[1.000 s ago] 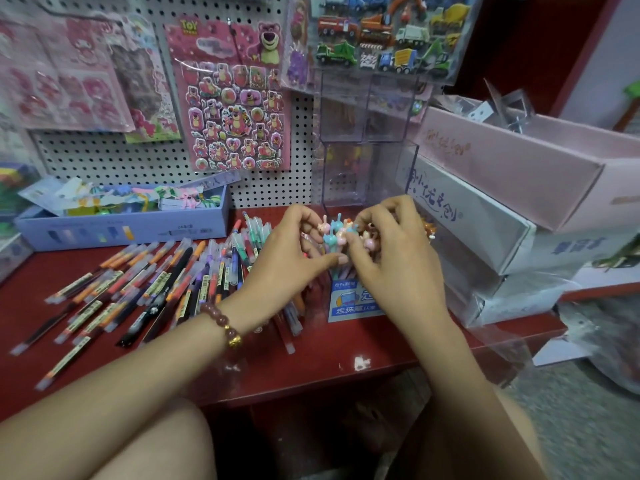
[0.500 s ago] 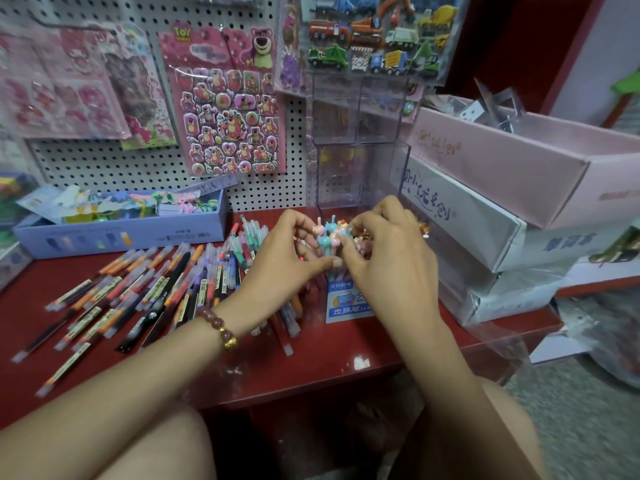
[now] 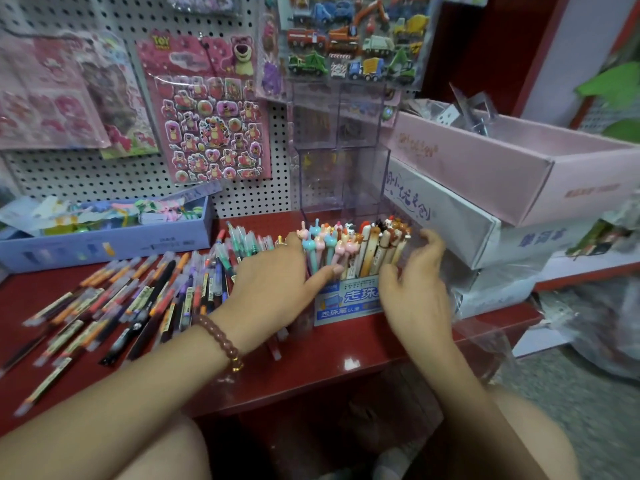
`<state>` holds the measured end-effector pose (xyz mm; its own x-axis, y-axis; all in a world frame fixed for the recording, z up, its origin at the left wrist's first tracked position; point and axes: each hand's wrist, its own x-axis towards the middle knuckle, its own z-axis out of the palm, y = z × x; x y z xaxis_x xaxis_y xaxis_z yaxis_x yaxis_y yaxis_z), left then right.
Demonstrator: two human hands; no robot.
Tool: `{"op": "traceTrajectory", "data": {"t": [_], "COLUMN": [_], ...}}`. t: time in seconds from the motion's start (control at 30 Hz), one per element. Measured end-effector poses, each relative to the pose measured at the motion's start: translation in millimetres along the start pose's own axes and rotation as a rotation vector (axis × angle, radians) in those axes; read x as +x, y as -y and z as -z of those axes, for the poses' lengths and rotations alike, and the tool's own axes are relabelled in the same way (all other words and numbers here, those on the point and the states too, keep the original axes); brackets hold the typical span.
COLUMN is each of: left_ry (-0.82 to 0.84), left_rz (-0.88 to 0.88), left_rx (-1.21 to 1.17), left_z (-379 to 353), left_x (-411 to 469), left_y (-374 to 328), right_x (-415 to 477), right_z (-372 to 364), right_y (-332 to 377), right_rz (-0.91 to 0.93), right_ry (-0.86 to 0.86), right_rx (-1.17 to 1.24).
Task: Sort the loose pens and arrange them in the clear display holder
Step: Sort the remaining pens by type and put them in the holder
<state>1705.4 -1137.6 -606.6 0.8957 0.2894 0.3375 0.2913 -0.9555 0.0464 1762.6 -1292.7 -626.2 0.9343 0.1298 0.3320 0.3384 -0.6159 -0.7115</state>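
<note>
Head camera, operator here: I have the left hand (image 3: 273, 289) flat and spread, with its index finger touching the front wall of the clear display holder (image 3: 341, 174). The right hand (image 3: 415, 296) is loosely curved just beside the holder's right side. Neither holds a pen, as far as I can see.

Supervisor: Where is the holder, and what's in it?

Operator: It stands on the red shelf (image 3: 311, 362) against the pegboard (image 3: 104, 174), between the loose pens (image 3: 138, 299) and the stacked boxes (image 3: 485, 174). Its front compartment is packed with upright character-topped pens (image 3: 349, 247), above a blue label card (image 3: 346, 299). The taller compartments behind look empty to me, but the plastic is clear and reflective, so I won't swear to it.

Supervisor: So how far along are we?

Operator: I'd call it early to middle. One kind looks sorted and housed. What's left is the big spread lying flat on the shelf, left of the left hand: orange-capped, dark and purple ones, plus a greenish bunch (image 3: 242, 240) just behind that hand. They lie roughly parallel but mixed, so I judge they need grouping by kind before they go into the rear tiers.

Supervisor: Anything worrying?

Operator: The front row looks tight, so a careless nudge could tip it.
</note>
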Motion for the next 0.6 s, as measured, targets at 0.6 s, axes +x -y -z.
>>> {"op": "traceTrajectory", "data": {"t": [0.6], "left_ry": [-0.089], "left_rz": [-0.207], "left_rx": [0.114], "left_z": [-5.9], "left_x": [4.3], "left_y": [6.4], "right_x": [10.6], "right_z": [-7.5], "right_y": [-11.8], "right_rz": [0.128], "right_ry": [0.172], "right_rx": [-0.057]}}
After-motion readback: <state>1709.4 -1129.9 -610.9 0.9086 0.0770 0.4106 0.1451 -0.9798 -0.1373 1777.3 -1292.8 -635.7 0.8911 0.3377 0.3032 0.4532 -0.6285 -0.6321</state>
